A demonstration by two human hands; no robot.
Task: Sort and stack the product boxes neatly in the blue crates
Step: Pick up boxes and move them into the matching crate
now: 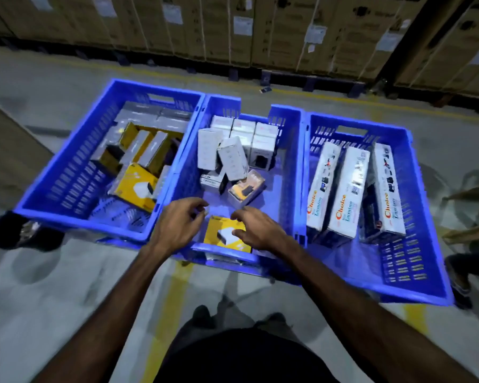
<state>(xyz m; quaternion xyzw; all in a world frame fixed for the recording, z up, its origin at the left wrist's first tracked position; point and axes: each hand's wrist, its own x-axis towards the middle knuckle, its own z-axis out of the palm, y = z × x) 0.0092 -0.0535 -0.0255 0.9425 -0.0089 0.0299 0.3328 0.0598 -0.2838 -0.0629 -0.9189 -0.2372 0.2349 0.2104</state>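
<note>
**Both hands loose over the yellow box in the middle crate**

Neither hand had closed on anything. The left hand (181, 219) hovered with fingers curled and slack above the near end of the middle crate (288, 172), and the right hand (256, 230) hung just beside it, fingers spread and drooping — its fingertips lay over the right edge of the yellow box (224, 234), though whether they touched it could not be told.

That yellow box lay flat against the crate's near wall, between and just under the two hands. Farther in, a tan box (246, 187) lay tilted near the centre, and white boxes (233, 150) were stacked at the far end, some leaning loose in front of the neat rows. Bare floor showed along the crate's right side and around the yellow box.

The left crate (75, 167) held yellow and grey boxes, packed upright at the back and jumbled nearer — its near corner was partly open. The right crate (415, 205) held three long white cartons (346, 189) leaning side by side, with its near half open. The three crates stood touching on the grey concrete floor (67, 299).
</note>
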